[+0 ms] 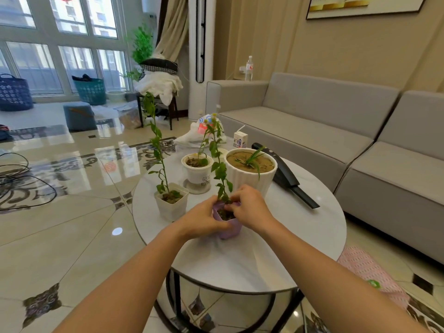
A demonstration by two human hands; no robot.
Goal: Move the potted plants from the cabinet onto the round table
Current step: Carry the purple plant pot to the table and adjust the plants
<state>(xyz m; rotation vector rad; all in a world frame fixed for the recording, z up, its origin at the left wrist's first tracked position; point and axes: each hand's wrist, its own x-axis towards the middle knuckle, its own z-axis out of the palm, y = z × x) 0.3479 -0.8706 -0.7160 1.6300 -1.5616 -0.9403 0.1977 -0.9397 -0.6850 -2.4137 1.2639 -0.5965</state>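
A small purple pot (228, 228) with a thin leafy stem stands on the round white table (240, 258), near its middle. My left hand (201, 221) wraps the pot's left side. My right hand (249, 210) grips its right rim, fingertips at the soil. Left of it sits a square white pot (171, 201) with a tall stem. Behind stand a round white pot (198, 175) on a saucer and a large ribbed white pot (251, 174) with a grass-like sprout. No cabinet is in view.
A black handheld vacuum (286, 175) lies on the table's right side. A milk carton (240, 139) and a plastic bag (199, 134) sit at its far edge. A grey sofa (336, 140) runs along the right. Cables (26, 183) lie on the tiled floor at left.
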